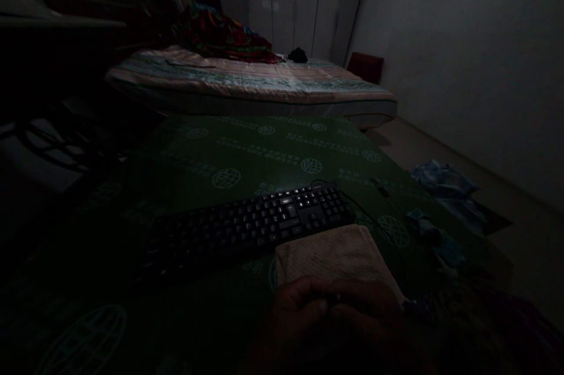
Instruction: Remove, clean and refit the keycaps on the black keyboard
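Note:
In dim light, my left hand [296,305] and my right hand [366,306] meet at the bottom of the head view, fingers curled and thumbs close together. Both look closed; whatever is between the fingertips is too dark and small to name. Just beyond and partly under them lies a folded beige cloth [328,253] on the green table [259,157]. A black keyboard [247,223] rests behind the cloth, set at a slant, with its cable [368,214] running off to the right.
At the table's right side lie a small dark plug-like piece [381,188] and a crumpled bluish cloth [434,234]. Light blue fabric [443,178] is on the floor beyond. A bed [264,84] with a red patterned blanket [229,37] stands behind the table.

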### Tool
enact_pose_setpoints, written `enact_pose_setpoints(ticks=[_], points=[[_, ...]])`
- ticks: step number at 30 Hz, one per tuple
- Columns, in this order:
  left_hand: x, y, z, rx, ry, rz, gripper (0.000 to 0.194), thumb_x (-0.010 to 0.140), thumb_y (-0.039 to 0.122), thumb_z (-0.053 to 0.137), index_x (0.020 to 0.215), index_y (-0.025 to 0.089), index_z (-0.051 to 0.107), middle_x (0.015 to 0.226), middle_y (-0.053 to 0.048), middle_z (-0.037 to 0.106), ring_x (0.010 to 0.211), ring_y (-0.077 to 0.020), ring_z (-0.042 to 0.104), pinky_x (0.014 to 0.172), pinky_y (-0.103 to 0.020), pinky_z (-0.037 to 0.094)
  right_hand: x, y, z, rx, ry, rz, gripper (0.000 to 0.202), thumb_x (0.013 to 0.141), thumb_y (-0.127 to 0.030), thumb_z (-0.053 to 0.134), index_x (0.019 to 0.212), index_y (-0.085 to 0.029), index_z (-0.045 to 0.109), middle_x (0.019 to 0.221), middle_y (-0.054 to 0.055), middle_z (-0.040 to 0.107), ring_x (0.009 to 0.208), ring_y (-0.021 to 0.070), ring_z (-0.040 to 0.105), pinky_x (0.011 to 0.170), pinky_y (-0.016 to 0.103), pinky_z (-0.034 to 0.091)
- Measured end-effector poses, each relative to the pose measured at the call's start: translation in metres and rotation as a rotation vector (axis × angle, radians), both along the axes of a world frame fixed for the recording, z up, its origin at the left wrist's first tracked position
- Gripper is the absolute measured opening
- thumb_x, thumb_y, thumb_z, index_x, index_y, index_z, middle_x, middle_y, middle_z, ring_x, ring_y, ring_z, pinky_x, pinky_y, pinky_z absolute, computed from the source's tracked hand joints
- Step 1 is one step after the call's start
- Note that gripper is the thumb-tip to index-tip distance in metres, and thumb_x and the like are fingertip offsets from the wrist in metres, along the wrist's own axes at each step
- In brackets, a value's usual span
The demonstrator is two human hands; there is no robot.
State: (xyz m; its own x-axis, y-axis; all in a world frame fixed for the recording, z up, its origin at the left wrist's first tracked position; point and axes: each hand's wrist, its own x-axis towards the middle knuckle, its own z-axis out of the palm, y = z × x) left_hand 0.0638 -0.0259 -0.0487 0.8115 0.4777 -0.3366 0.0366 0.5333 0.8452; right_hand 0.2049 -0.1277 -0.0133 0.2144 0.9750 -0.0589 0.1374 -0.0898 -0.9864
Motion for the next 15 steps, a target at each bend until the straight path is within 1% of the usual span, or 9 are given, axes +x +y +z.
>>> enact_pose_setpoints(ticks=[4, 9, 12, 15], points=[[-0.0005, -0.0009, -0.0005, -0.006, 0.007, 0.001, 0.033, 0.065, 0.04, 0.075, 0.088, 0.017, 0.071, 0.085, -0.004, 0.071, 0.078, -0.0182, 0.064, 0.073, -0.028, 0.048, -0.0004, 0.0003, -0.0002, -0.017, -0.016, -0.038, 0.026, 0.077, -0.02, 0.058, 0.096, -0.028, 0.075, 0.088, -0.001, 0.074, 0.081, 0.0152, 0.067, 0.073, 0.019, 0.051], [-0.0008, -0.0012, 0.0006, -0.032, 0.032, 0.002, 0.033, 0.064, 0.039, 0.076, 0.088, 0.017, 0.071, 0.083, -0.004, 0.071, 0.077, -0.0181, 0.064, 0.072, -0.028, 0.048, 0.0011, -0.0003, 0.0009, -0.068, -0.081, 0.009, 0.027, 0.078, -0.025, 0.057, 0.099, -0.025, 0.074, 0.093, 0.001, 0.074, 0.085, 0.0173, 0.067, 0.075, 0.022, 0.051], [-0.0002, 0.0, -0.0006, -0.008, 0.016, 0.0, 0.033, 0.064, 0.04, 0.075, 0.087, 0.017, 0.071, 0.085, -0.004, 0.071, 0.08, -0.0191, 0.064, 0.071, -0.028, 0.048, 0.0005, 0.0001, 0.0009, -0.036, -0.113, -0.034, 0.024, 0.078, -0.027, 0.058, 0.094, -0.025, 0.075, 0.087, 0.001, 0.074, 0.081, 0.0177, 0.067, 0.072, 0.022, 0.052], [0.0006, 0.001, 0.0006, 0.002, 0.022, -0.001, 0.032, 0.064, 0.04, 0.075, 0.085, 0.017, 0.071, 0.084, -0.004, 0.071, 0.08, -0.0194, 0.064, 0.072, -0.029, 0.048, -0.0014, 0.0012, 0.0028, 0.015, -0.113, -0.049, 0.022, 0.079, -0.029, 0.058, 0.092, -0.028, 0.076, 0.084, 0.0, 0.074, 0.077, 0.0173, 0.067, 0.071, 0.021, 0.052]])
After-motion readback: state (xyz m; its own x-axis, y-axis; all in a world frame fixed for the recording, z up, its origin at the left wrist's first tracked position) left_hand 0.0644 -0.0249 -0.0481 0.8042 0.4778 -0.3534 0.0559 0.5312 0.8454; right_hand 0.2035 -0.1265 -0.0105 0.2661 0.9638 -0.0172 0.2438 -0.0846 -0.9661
